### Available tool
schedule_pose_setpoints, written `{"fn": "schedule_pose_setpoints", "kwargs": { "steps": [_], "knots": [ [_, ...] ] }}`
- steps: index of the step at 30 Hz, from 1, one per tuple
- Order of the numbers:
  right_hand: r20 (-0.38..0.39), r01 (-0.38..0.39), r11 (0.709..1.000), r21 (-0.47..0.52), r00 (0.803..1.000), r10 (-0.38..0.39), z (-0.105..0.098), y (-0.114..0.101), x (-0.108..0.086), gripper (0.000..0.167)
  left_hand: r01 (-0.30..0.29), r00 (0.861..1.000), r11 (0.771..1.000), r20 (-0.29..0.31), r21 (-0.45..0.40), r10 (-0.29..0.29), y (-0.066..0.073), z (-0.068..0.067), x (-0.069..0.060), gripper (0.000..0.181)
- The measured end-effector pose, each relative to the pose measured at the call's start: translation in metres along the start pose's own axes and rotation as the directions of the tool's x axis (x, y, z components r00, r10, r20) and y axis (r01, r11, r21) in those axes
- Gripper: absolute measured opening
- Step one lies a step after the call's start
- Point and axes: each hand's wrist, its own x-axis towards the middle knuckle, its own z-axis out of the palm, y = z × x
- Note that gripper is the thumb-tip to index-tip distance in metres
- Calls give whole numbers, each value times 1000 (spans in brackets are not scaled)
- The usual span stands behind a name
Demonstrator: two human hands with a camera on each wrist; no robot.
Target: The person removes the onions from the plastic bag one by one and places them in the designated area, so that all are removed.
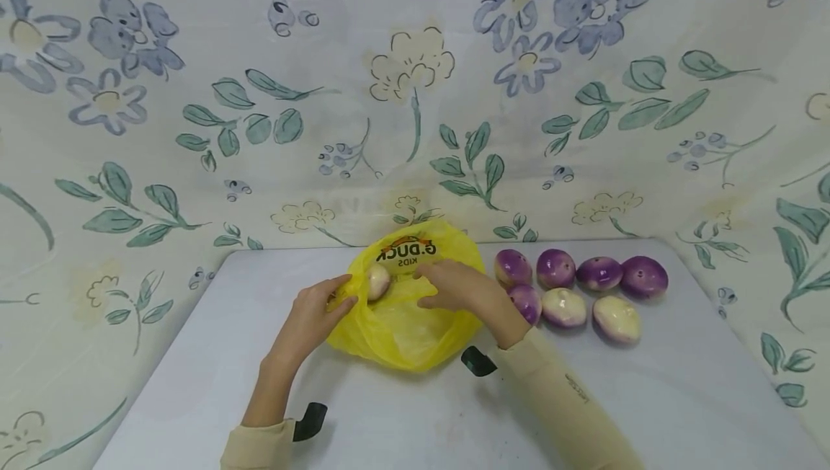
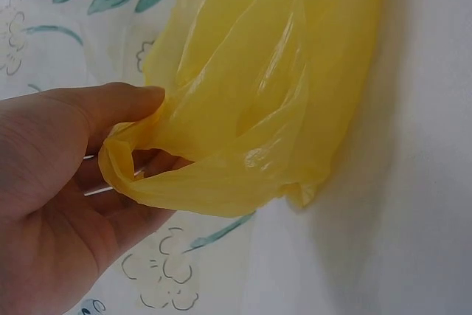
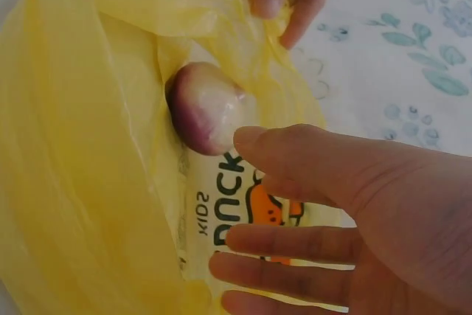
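A yellow plastic bag (image 1: 415,344) printed with dark "G.DUCK KIDS" lettering lies on the table, its mouth spread wide. My left hand (image 1: 310,322) grips the bag's left edge; the left wrist view shows the gathered handle (image 2: 122,156) between thumb and fingers. Inside the bag, near its left side, sits one purple and white turnip (image 3: 206,108). Over the bag's mouth, on the right, my right hand (image 1: 463,290) holds nothing, its fingers spread apart. The right thumb comes close to the turnip in the right wrist view; whether they touch I cannot tell.
Several more turnips (image 1: 555,269) stand grouped on the white table (image 1: 402,423) right of the bag, close to my right forearm. A flower-patterned cloth (image 1: 363,189) hangs behind the table's back edge. A dark strap end sticks out beside each wrist.
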Motion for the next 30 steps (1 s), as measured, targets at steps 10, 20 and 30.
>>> {"fn": "schedule_pose_setpoints", "kwargs": {
  "steps": [10,20,30],
  "knots": [
    [-17,44,999,11,999,-44,9,-8,13,51,-14,1000,1000,-5,-10,14,2,2,-1,47],
    [-94,65,998,5,993,-65,18,-24,37,60,-13,1000,1000,1,7,13,-2,-1,-3,46],
    [-99,-1,999,44,995,5,28,-25,55,61,-15,1000,1000,1,-5,15,1,1,-1,47]
  ]
}}
